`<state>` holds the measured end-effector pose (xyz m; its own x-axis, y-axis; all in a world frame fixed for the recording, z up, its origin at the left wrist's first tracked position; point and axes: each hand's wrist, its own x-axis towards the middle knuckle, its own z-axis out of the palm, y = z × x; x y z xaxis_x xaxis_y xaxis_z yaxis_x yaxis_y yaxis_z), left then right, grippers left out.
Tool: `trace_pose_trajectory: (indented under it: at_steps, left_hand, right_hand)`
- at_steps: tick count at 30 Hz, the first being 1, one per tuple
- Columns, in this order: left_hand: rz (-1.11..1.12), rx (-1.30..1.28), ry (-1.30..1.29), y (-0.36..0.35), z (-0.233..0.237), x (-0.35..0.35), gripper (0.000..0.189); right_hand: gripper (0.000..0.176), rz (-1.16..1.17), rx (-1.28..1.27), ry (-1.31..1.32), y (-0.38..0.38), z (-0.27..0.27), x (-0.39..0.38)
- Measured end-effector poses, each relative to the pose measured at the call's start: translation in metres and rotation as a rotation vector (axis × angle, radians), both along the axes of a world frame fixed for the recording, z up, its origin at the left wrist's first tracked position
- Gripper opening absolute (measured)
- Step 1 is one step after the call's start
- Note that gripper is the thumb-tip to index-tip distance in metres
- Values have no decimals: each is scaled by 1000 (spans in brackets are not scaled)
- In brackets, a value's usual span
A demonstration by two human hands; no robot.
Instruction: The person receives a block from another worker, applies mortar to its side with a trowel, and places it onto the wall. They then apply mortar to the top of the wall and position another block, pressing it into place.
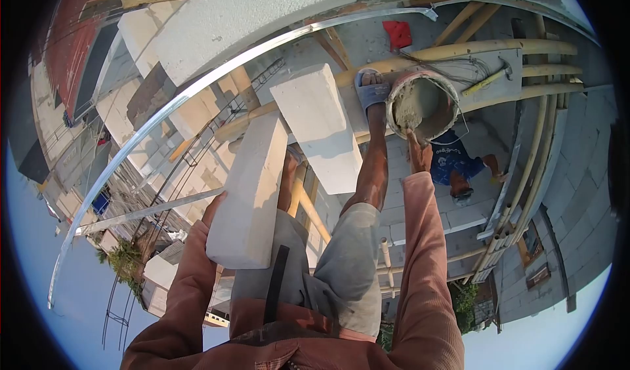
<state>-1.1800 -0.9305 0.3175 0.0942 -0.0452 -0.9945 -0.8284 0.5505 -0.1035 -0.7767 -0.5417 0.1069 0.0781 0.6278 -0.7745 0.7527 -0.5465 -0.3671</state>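
Note:
A long pale aerated concrete block (246, 199) is tilted in front of my lap, its near end by my thigh. My left hand (212, 211) grips its left side, with most of the fingers hidden behind it. A second block (318, 130) stands just beyond, close to the first one's far end. My right hand (419, 155) is closed at the near rim of a bucket (455, 101). Grey wet mortar (410, 101) coats the inside of that bucket. Whatever the right fingers hold is hard to make out.
Bamboo poles (548, 47) form the scaffold under my sandalled foot (372, 89). A hammer (485, 81) and thin wire lie right of the bucket. A shiny metal strip (190, 91) arcs across the left. Below, a person in a blue shirt (453, 163) is beside a block wall.

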Motion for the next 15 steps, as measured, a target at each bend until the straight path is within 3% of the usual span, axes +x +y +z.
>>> trace_pose_trajectory:
  at_steps: [4, 10, 15]
  left_hand:
    - [-4, -7, -3, 3, 0, -2, 57]
    - [44, -22, -16, 7, 1, 0, 57]
    - [-42, 35, -44, -9, -16, -2, 60]
  right_hand:
    - [50, -70, -113, 49, -20, 14, 34]
    - [47, -182, -35, 106, -38, 46, 50]
    - [46, 9, 51, 35, -26, 89, 50]
